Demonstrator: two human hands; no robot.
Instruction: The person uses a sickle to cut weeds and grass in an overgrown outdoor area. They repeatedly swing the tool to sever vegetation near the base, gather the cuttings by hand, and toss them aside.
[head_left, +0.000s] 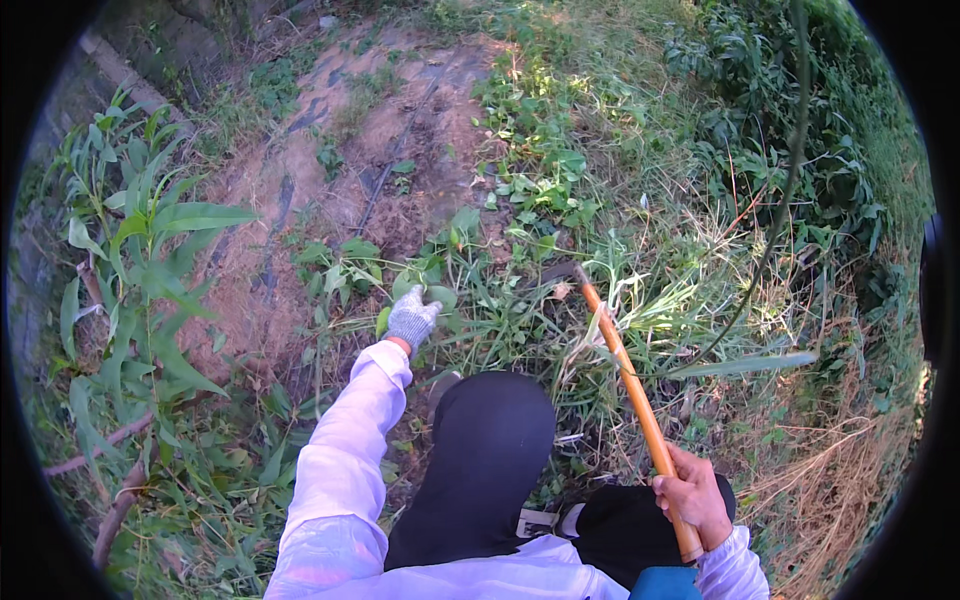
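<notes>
My left hand (412, 316), in a grey knit glove, is closed around part of a leafy green vine (360, 251) in front of my knee. Leaves stick out on both sides of the glove, and the fingertips are partly lost among them. Bare, my right hand (691, 491) grips the lower end of a wooden tool handle (636, 394). At the handle's far end a dark metal blade (551, 274) points left, low in the grass and partly covered by it, so its full shape is hidden.
A strip of soil-covered dark sheeting (300, 187) with a thin black hose (394, 161) runs ahead. On the left stands a leafy sapling (150, 247) with bare branches (124, 502). Dense bushes (787, 150) and dry straw (832, 487) lie right. A blurred stem (780, 217) hangs close.
</notes>
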